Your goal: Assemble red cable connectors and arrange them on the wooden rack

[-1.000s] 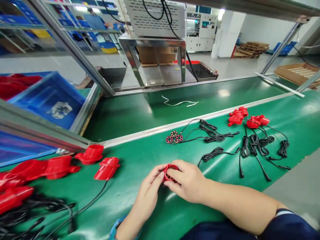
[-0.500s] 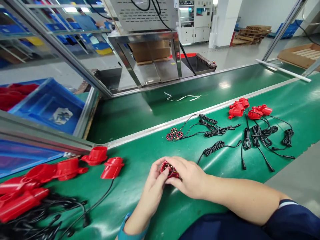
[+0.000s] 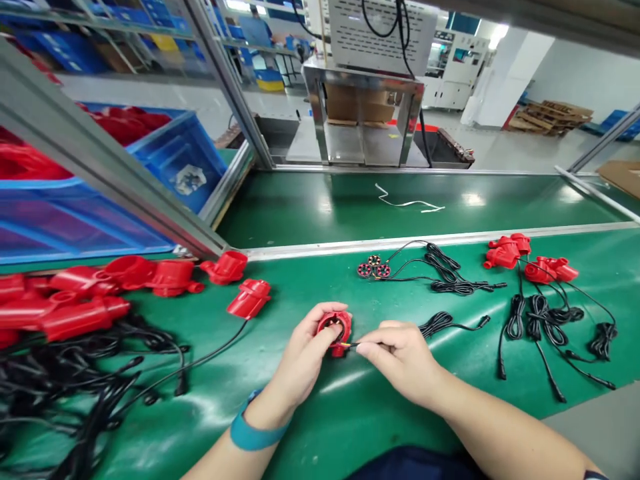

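Observation:
My left hand (image 3: 306,353) is closed around a red plastic housing (image 3: 345,322), its open round side facing up and the thumb pressing inside the rim. A small round board with metallic pads shows partly within, mostly covered by the thumb. My right hand (image 3: 400,357) pinches a black cable (image 3: 354,345) right beside the housing, where short coloured wires enter it. The cable passes under that hand to a tied coil (image 3: 436,325) on the green mat. Past my hands lie several round boards (image 3: 374,268) with black cables attached.
Red housings (image 3: 85,313) and tangled black cables (image 3: 65,393) crowd the left. Several cabled red housings (image 3: 507,252) lie at right. Blue bins (image 3: 175,157) stand behind a metal frame post (image 3: 125,153). A white strip (image 3: 407,202) rests on the far green surface.
My right hand has moved off the housing to the right and now pinches the cable. The housing's open side is more visible in my left hand. The camera view has turned left.

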A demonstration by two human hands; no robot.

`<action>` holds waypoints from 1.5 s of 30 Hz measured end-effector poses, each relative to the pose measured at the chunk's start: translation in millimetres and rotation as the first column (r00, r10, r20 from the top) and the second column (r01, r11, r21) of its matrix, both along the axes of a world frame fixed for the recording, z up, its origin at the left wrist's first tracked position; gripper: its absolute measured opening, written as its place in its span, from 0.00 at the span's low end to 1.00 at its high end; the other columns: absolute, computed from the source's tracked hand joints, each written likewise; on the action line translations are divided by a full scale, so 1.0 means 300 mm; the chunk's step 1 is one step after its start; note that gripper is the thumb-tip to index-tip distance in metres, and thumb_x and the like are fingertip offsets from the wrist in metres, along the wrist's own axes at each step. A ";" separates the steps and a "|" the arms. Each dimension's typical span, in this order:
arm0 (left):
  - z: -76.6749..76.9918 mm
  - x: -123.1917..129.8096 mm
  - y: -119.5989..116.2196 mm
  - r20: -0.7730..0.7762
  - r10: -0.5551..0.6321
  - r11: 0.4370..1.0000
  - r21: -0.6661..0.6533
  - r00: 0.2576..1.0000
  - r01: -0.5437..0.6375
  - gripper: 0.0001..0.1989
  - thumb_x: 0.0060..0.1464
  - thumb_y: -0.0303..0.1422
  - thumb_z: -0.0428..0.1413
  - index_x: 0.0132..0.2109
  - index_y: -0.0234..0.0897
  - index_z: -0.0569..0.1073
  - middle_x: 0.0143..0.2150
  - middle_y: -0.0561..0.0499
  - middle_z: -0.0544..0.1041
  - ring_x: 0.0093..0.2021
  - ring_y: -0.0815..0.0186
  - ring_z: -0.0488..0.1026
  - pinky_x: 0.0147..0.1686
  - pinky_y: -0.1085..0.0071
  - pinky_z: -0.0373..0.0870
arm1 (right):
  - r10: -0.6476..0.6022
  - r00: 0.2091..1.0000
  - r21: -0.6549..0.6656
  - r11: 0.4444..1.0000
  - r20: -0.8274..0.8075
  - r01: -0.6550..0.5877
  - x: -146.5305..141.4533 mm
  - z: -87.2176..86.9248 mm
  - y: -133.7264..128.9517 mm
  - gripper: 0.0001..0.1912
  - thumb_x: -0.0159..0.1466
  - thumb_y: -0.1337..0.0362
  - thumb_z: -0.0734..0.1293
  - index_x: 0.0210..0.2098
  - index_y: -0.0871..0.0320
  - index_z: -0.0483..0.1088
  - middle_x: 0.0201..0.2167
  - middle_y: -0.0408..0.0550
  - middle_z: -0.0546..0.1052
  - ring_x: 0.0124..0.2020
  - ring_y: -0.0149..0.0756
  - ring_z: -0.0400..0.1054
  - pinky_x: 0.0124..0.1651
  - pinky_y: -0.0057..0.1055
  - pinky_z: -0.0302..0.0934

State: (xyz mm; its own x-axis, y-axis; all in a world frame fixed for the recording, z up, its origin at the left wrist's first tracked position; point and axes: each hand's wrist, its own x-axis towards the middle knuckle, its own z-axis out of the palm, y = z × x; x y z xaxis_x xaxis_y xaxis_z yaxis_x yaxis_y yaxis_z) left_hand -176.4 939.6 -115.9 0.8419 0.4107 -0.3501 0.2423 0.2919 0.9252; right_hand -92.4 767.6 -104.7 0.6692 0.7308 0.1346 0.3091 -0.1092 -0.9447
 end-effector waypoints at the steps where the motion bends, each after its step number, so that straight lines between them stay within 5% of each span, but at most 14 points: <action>1: 0.001 0.000 0.003 -0.004 -0.027 0.999 0.034 1.000 0.027 0.21 0.51 0.39 0.62 0.51 0.36 0.72 0.43 0.46 0.78 0.40 0.62 0.72 0.40 0.68 0.69 | -0.021 0.999 -0.023 1.000 -0.024 0.021 0.006 0.002 -0.001 0.08 0.67 0.66 0.70 0.32 0.57 0.82 0.22 0.41 0.72 0.25 0.29 0.64 0.31 0.26 0.58; 4: 0.002 -0.001 0.004 -0.026 -0.104 0.983 0.148 0.994 0.107 0.20 0.46 0.34 0.61 0.48 0.37 0.72 0.40 0.49 0.77 0.38 0.63 0.71 0.41 0.68 0.69 | -0.070 0.997 -0.079 0.994 -0.018 0.068 0.014 -0.005 -0.004 0.07 0.64 0.69 0.71 0.30 0.58 0.81 0.22 0.40 0.69 0.24 0.28 0.61 0.29 0.26 0.56; 8: -0.001 -0.007 -0.012 -0.047 -0.168 0.941 0.289 0.985 0.174 0.18 0.44 0.30 0.58 0.45 0.38 0.72 0.35 0.52 0.75 0.35 0.63 0.70 0.38 0.68 0.68 | -0.086 0.963 -0.052 0.993 0.254 0.102 0.000 -0.036 -0.002 0.07 0.63 0.72 0.69 0.32 0.58 0.79 0.22 0.39 0.67 0.24 0.28 0.60 0.29 0.27 0.55; 15: -0.018 -0.024 -0.005 -0.093 -0.209 0.872 0.433 0.973 0.229 0.16 0.49 0.33 0.54 0.46 0.38 0.72 0.41 0.49 0.76 0.40 0.60 0.73 0.43 0.64 0.69 | -0.088 0.714 0.032 0.995 0.694 0.092 -0.008 -0.055 0.028 0.13 0.70 0.73 0.63 0.30 0.60 0.74 0.25 0.45 0.70 0.27 0.34 0.62 0.32 0.32 0.59; 25: 0.007 -0.028 0.014 -0.069 -0.336 0.839 0.431 0.939 0.332 0.14 0.54 0.31 0.52 0.48 0.38 0.72 0.44 0.47 0.74 0.46 0.58 0.71 0.47 0.62 0.67 | -0.079 0.682 0.038 0.996 0.727 0.075 -0.016 -0.036 0.025 0.13 0.71 0.74 0.63 0.32 0.57 0.72 0.24 0.43 0.69 0.26 0.33 0.61 0.31 0.32 0.59; 31: 0.019 -0.044 -0.018 -0.088 -0.222 0.769 0.596 0.971 0.230 0.12 0.53 0.29 0.51 0.45 0.39 0.71 0.42 0.48 0.73 0.44 0.58 0.70 0.46 0.61 0.66 | -0.084 0.658 0.046 0.996 0.748 0.074 -0.016 -0.043 0.037 0.12 0.70 0.74 0.63 0.32 0.57 0.73 0.24 0.44 0.71 0.27 0.34 0.63 0.32 0.33 0.60; 45: 0.015 -0.045 -0.035 -0.014 -0.313 0.702 0.670 0.950 0.241 0.07 0.64 0.29 0.50 0.42 0.40 0.73 0.43 0.48 0.75 0.45 0.59 0.72 0.47 0.63 0.67 | -0.107 0.674 0.032 0.992 0.731 0.123 -0.026 -0.067 0.046 0.13 0.71 0.73 0.62 0.32 0.58 0.73 0.23 0.44 0.69 0.25 0.33 0.61 0.31 0.34 0.60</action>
